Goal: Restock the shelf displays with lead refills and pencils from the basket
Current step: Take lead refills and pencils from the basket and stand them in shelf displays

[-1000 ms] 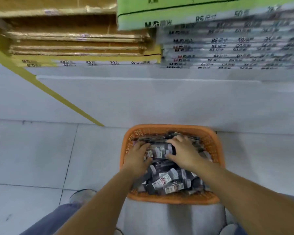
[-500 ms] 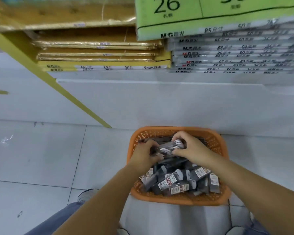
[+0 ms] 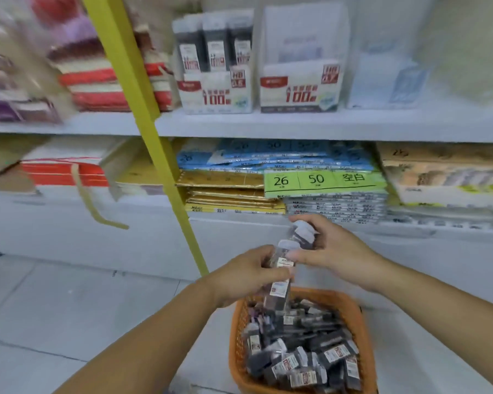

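Both hands hover over the orange basket (image 3: 235, 331), which sits on the floor below the shelving and holds a heap of dark packets. The left hand (image 3: 248, 277) grips a small bunch of lead refill cases (image 3: 279, 288), fingers curled round them. The right hand (image 3: 339, 251) pinches the upper end of a few more, touching the left-hand bunch. The step in hand looks like gathering and squaring up a handful before it goes up.

On the upper shelf (image 3: 353, 123) stand two cardboard dispensers. The HB 0.5 display box (image 3: 211, 95) shows a row of dark cases standing upright. The HB 0.7 display box (image 3: 296, 93) beside it seems to hold none.

To do this well, check each case's grade first; the labels are too blurred here to read. Tap the bunch level so caps point the same way and printed faces look forward. Then lift with a firm two-handed hold, since smooth cases could slip, and slot them upright behind the box's front lip.
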Demonstrator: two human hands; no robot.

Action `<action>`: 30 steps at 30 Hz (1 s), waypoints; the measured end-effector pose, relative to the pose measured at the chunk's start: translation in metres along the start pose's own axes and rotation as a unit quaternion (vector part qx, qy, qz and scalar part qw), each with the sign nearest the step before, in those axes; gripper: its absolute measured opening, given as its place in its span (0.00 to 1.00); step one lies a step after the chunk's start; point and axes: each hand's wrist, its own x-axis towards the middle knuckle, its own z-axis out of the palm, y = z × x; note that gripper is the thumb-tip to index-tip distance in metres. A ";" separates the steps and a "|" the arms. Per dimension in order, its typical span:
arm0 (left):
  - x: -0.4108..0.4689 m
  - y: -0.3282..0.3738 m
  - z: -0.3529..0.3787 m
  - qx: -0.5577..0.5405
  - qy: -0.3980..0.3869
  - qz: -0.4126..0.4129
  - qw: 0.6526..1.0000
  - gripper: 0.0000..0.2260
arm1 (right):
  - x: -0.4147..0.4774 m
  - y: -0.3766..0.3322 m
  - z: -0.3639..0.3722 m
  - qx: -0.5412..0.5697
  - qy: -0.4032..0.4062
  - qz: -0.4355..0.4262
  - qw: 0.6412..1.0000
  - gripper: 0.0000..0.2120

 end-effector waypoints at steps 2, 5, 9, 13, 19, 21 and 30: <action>-0.015 0.022 -0.001 0.016 0.026 0.041 0.999 0.15 | -0.005 -0.028 -0.001 -0.004 0.023 -0.038 0.999 0.24; -0.034 0.050 -0.005 0.004 0.071 0.096 0.993 0.15 | -0.006 -0.061 -0.005 0.027 0.018 -0.080 0.996 0.25; -0.044 0.075 -0.015 -0.110 0.097 0.139 0.979 0.22 | 0.002 -0.089 -0.007 0.102 0.092 -0.084 0.987 0.21; -0.044 0.088 -0.027 -0.200 0.111 0.173 0.958 0.21 | 0.014 -0.115 -0.009 0.047 0.136 -0.097 0.985 0.10; -0.040 0.100 -0.050 -0.223 0.181 0.190 0.939 0.11 | 0.033 -0.163 -0.016 0.033 0.163 -0.151 0.974 0.09; -0.042 0.105 -0.062 -0.217 0.208 0.209 0.931 0.08 | 0.040 -0.185 -0.020 0.018 0.167 -0.183 0.969 0.09; -0.050 0.119 -0.118 -0.259 0.297 0.279 0.876 0.04 | 0.090 -0.294 -0.040 -0.178 0.225 -0.362 0.887 0.14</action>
